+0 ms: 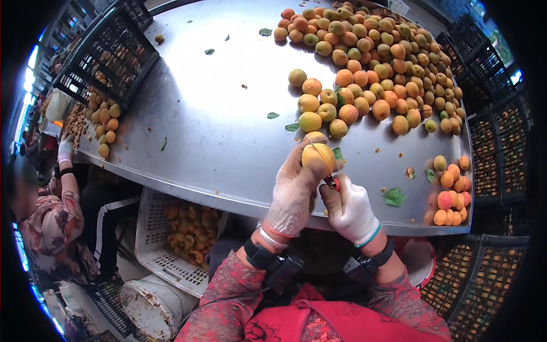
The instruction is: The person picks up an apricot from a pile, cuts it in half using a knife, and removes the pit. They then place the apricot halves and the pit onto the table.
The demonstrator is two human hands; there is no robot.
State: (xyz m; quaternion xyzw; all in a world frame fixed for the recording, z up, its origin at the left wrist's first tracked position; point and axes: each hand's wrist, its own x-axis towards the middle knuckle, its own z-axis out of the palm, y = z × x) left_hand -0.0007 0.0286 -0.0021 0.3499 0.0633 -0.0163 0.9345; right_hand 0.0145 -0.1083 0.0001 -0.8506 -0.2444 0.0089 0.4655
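Over the near edge of the metal table (pixel 216 131), my gloved left hand (pixel 296 191) grips a yellow apricot (pixel 318 158) between thumb and fingers. A thin line runs across the fruit's skin. My gloved right hand (pixel 348 208) is closed on a small tool with a red handle (pixel 336 184), its dark metal end against the lower side of the apricot. Just beyond my hands lie loose apricots (pixel 310 121), the front of a large heap (pixel 393 62). A few leaves (pixel 394 196) rest on the metal to the right.
A smaller apricot group (pixel 450 199) sits at the right corner. Black crates (pixel 111 57) stand at the table's far left, others (pixel 496 148) at right. Below the edge are a white crate of halved fruit (pixel 151 228) and a bucket (pixel 151 308). A co-worker (pixel 57 228) sits left.
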